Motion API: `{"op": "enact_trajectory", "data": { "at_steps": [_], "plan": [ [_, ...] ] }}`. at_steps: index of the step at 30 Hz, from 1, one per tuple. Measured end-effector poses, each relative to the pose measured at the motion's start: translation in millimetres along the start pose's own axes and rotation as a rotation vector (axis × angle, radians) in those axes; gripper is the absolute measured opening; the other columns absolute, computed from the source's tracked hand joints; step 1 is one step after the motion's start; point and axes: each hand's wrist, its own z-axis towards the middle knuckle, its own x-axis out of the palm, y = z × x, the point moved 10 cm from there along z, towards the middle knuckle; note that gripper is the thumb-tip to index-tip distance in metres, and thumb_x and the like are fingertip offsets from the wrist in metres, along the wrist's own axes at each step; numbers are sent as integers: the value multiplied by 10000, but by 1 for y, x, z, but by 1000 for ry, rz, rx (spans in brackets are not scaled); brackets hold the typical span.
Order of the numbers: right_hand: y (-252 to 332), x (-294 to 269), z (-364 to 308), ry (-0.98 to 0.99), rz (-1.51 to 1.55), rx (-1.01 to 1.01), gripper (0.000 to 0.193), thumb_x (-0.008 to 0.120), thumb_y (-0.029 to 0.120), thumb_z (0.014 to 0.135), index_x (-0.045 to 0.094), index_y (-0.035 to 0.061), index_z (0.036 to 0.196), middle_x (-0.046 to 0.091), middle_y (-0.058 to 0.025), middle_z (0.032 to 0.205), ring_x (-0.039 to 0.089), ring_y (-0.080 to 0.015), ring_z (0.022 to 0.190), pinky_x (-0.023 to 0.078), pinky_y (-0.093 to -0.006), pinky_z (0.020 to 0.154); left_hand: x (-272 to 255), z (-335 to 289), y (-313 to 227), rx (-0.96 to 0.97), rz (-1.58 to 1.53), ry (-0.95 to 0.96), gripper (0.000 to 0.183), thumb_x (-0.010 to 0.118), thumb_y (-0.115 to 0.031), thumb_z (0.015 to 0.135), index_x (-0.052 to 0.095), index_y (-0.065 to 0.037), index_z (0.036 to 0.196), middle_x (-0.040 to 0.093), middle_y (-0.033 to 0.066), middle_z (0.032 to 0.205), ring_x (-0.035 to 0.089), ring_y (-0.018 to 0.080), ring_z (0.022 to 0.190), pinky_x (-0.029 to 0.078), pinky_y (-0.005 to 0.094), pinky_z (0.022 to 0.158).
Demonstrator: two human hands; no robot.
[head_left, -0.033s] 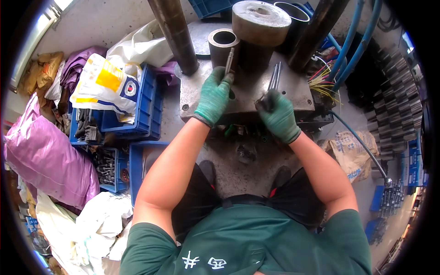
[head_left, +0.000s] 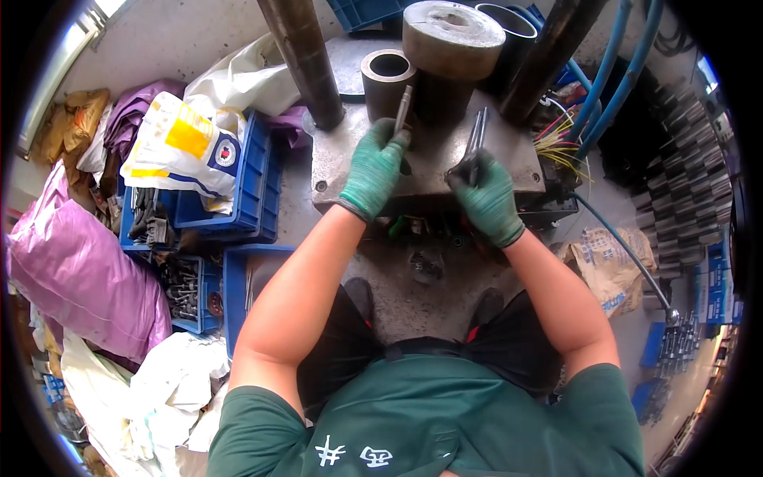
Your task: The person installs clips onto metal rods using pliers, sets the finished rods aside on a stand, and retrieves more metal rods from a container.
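Both gloved hands are up on the grey steel worktop [head_left: 509, 151] under the press. The left hand [head_left: 373, 168] has its fingers closed round the lower end of a thin metal rod [head_left: 403, 106], whose long axis runs up toward 12 o'clock and leans a touch to 1, its tip beside the short steel tube [head_left: 387, 75]. The right hand [head_left: 486, 197] grips a small bundle of rods [head_left: 476, 137], also pointing to 12. The two sets stand near each other, apart, each rising straight out of its own fist, with the big steel cylinder [head_left: 453, 32] at 12 o'clock beyond them.
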Motion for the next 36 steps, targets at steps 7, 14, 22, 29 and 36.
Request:
{"op": "enact_trajectory", "data": {
  "at_steps": [7, 14, 22, 29, 36],
  "plan": [
    [-49, -5, -9, -95, 632, 559, 159, 735, 65, 892, 637, 44, 1016, 675, -30, 882, 631, -116, 796, 522, -264, 725, 58, -22, 5, -11, -24, 230, 314, 754, -156, 951, 640, -3, 1201, 703, 58, 999, 636, 127, 851, 532, 280, 753],
    [-42, -7, -7, -113, 548, 446, 153, 721, 59, 888, 644, 24, 1015, 674, -50, 870, 631, -132, 789, 521, -273, 723, 61, -23, 4, -85, 55, 187, 208, 702, -70, 965, 663, 10, 1153, 706, 90, 1071, 633, 151, 993, 517, 292, 908],
    [-53, 9, -16, -63, 788, 744, 181, 716, 31, 848, 646, 9, 1013, 672, -54, 859, 613, -132, 759, 504, -279, 686, 59, -18, 2, 225, 323, 145, 267, 632, -20, 970, 609, 27, 1232, 689, 82, 1034, 648, 171, 1005, 519, 298, 946],
    [-48, 12, -13, -51, 765, 775, 281, 713, 46, 854, 668, -17, 1123, 689, -48, 879, 624, -131, 760, 516, -275, 701, 55, -26, 7, -103, -121, 195, 241, 624, -61, 980, 614, -28, 1218, 656, 41, 954, 591, 105, 791, 503, 248, 676],
    [-39, 9, 21, 115, -193, 298, 310, 679, 136, 847, 700, 5, 1127, 722, -178, 900, 709, -288, 834, 574, -395, 807, 28, -9, 14, -207, -540, 68, 214, 580, -33, 947, 648, -39, 1149, 585, 19, 805, 532, 116, 650, 449, 268, 538]
  ]
}}
